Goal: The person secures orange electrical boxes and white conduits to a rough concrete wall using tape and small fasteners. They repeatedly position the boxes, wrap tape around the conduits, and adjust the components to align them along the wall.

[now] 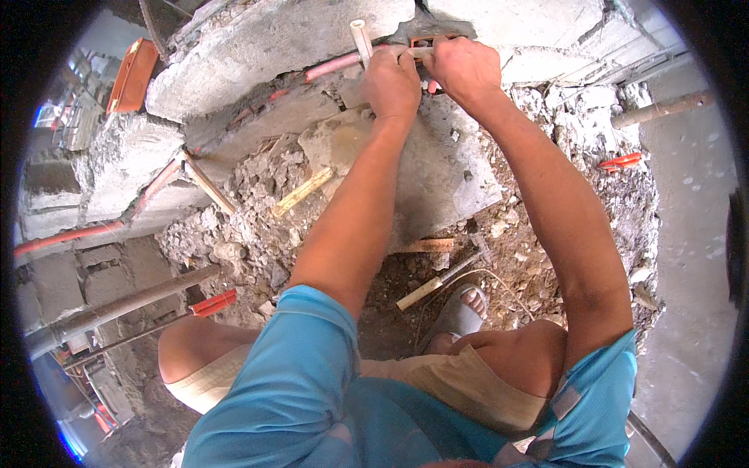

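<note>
At orange box (422, 40), pale piece (422, 53), ends hidden, is gripped by left hand (392, 82) and right hand (468, 69); open space lies below.

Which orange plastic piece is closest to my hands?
The orange box in the wall, by your right hand; the other orange pieces are farther away.

Construction site: loose rubble (261, 183), rough block wall (226, 70).

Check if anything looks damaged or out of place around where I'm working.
Yes. The wall looks damaged: its surface is broken, with a pink pipe exposed beside your left hand. Rubble is strewn below, and a yellow-handled tool lies in it beside your sandal, so it looks misplaced.
</note>
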Demonstrator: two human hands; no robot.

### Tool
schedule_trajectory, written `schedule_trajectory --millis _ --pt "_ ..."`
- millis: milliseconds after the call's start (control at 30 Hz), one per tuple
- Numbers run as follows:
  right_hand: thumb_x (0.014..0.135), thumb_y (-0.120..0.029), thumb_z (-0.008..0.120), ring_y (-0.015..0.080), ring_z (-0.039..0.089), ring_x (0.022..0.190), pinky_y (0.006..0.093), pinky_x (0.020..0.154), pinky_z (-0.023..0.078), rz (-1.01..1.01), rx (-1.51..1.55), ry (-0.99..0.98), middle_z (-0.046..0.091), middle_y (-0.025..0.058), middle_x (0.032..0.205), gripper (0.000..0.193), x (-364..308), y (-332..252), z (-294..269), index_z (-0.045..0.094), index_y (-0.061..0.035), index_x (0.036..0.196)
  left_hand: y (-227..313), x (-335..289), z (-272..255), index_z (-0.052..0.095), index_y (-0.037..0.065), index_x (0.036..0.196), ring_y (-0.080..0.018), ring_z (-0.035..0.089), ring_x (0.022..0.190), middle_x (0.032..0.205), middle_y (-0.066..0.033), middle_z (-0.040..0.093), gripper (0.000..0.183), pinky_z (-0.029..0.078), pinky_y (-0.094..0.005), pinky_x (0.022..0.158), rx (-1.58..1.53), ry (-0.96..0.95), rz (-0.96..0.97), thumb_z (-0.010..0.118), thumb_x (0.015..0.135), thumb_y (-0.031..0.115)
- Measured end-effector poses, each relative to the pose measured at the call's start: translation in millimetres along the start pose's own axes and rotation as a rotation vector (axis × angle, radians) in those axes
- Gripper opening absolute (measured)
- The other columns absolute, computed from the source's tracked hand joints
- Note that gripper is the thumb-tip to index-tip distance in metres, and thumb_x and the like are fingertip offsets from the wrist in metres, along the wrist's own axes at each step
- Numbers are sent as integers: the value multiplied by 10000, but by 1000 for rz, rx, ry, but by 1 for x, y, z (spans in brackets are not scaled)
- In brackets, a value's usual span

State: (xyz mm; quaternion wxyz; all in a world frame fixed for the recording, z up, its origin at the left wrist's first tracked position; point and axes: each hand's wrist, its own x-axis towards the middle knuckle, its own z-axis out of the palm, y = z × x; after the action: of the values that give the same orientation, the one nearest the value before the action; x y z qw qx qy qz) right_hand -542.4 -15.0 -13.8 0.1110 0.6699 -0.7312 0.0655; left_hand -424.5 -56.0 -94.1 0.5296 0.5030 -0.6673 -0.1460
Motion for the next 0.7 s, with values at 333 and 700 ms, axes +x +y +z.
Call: schedule_trajectory --millis 333,700 --pt "938 -248 672 335 806 883 451 732 640 14 14 39 809 164 956 223 7 -10 4 829 -94 976 -1 2 0 796 26 979 -370 753 932 983 -171 785 168 568 -469 864 -99 46 -30 731 944 177" --pt "995 -453 616 389 767 812 497 712 605 4 29 63 774 192 851 440 9 -6 12 793 -60 911 2 -11 -6 730 44 979 -240 688 647 864 -99 768 233 515 -347 609 -536 -256 -615 754 984 276"
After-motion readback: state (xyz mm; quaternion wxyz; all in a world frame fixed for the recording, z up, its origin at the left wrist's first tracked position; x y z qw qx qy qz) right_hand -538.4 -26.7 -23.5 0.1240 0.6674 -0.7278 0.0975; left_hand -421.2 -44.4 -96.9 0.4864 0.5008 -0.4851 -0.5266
